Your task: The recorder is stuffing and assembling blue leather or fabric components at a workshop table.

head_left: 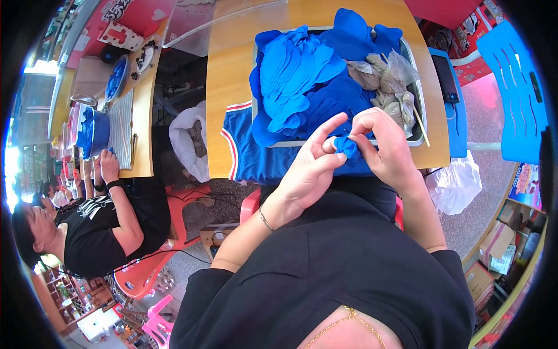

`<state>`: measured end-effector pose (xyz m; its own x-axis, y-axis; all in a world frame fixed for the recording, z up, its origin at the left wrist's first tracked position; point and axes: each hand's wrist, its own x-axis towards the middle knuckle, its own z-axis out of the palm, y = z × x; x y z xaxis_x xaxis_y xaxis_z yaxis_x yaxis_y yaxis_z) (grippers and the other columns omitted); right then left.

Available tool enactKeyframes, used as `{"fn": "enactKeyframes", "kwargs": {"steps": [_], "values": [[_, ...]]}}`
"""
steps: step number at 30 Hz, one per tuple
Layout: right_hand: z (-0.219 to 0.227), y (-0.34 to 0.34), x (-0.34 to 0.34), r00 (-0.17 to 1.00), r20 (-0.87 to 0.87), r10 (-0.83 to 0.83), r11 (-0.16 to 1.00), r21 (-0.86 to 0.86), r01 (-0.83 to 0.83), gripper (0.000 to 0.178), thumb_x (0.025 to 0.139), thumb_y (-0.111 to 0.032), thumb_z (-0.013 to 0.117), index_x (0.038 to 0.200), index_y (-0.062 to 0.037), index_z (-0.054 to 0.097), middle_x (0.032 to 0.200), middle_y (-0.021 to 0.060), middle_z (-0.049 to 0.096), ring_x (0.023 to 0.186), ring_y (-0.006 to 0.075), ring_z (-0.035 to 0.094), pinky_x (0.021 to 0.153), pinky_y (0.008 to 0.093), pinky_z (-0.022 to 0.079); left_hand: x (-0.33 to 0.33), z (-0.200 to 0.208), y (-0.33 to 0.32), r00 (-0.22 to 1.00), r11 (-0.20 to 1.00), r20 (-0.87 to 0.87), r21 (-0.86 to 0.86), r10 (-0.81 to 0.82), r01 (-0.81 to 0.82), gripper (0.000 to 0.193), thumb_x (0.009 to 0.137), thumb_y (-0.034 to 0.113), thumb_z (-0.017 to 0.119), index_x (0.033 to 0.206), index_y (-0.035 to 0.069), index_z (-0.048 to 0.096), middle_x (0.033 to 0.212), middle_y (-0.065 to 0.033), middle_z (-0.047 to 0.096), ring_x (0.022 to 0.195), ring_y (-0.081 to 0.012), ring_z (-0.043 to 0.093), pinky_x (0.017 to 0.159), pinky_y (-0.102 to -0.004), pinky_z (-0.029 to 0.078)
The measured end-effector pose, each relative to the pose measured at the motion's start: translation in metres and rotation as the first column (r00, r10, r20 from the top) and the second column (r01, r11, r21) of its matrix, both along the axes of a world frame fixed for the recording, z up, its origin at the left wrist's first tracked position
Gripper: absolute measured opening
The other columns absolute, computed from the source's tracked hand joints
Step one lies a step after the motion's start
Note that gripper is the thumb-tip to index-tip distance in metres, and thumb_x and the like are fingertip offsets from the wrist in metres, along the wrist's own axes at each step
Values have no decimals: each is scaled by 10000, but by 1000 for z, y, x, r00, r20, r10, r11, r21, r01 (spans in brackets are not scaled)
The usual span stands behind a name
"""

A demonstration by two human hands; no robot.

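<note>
Above the near edge of the tray, both hands meet at a small gathered blue cloth piece [347, 147]. My left hand [307, 174] grips it between thumb and a finger, with the index finger stretched up. The fingertips of my right hand [386, 145] pinch its upper right side, and a blue end pokes up between the hands. Just beyond lies a pale tray [419, 87] heaped with flat, rounded, petal-like blue cloth pieces [296, 72]. Clear plastic bags [389, 78] with brownish contents rest on the pile's right side. A thin wooden stick [422, 127] leans at the tray's right edge.
Under the tray, a blue cloth with red-and-white trim [235, 136] covers part of the wooden table [224, 70]. A dark phone-like device [444, 81] sits at the right. White bags [189, 142] stand below on the left. A co-worker [104, 227] handles blue pieces at another table.
</note>
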<state>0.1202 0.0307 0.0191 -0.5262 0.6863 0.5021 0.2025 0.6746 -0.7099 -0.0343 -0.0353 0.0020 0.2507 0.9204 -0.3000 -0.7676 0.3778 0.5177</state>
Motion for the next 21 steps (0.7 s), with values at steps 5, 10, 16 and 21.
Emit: {"fn": "enactKeyframes", "kwargs": {"steps": [5, 10, 16, 21], "values": [[2, -2, -3, 1000, -31, 5, 1000, 18, -5, 227, 697, 81, 633, 845, -31, 502, 802, 107, 555, 736, 285, 546, 639, 355, 441, -3, -5, 2, 998, 993, 58, 120, -16, 9, 601, 795, 25, 644, 1338, 23, 384, 985, 21, 560, 912, -44, 513, 850, -198, 377], [-2, -3, -3, 1000, -7, -1, 1000, 27, 1, 230, 693, 80, 638, 842, -32, 503, 803, 110, 558, 743, 286, 552, 643, 356, 446, 1, -7, -3, 997, 999, -71, 43, 25, -22, 599, 821, 57, 657, 1346, 21, 372, 979, 4, 570, 905, -47, 519, 844, -208, 398], [0, -3, -2, 1000, 27, -3, 996, 92, 1, 259, 685, 111, 641, 842, -31, 493, 808, 111, 546, 749, 270, 554, 659, 333, 443, -5, -4, -2, 990, 1000, -139, 12, 19, -17, 657, 813, 22, 665, 1382, 38, 338, 887, 7, 602, 862, -59, 561, 846, -219, 410], [1, -4, -3, 1000, 13, 6, 997, 83, -7, 252, 677, 90, 638, 847, -37, 502, 802, 102, 548, 748, 284, 553, 647, 361, 448, -5, -10, -2, 1000, 998, -24, 62, 17, -16, 701, 809, 2, 658, 1407, 54, 295, 887, 13, 605, 863, -59, 567, 852, -215, 403]]}}
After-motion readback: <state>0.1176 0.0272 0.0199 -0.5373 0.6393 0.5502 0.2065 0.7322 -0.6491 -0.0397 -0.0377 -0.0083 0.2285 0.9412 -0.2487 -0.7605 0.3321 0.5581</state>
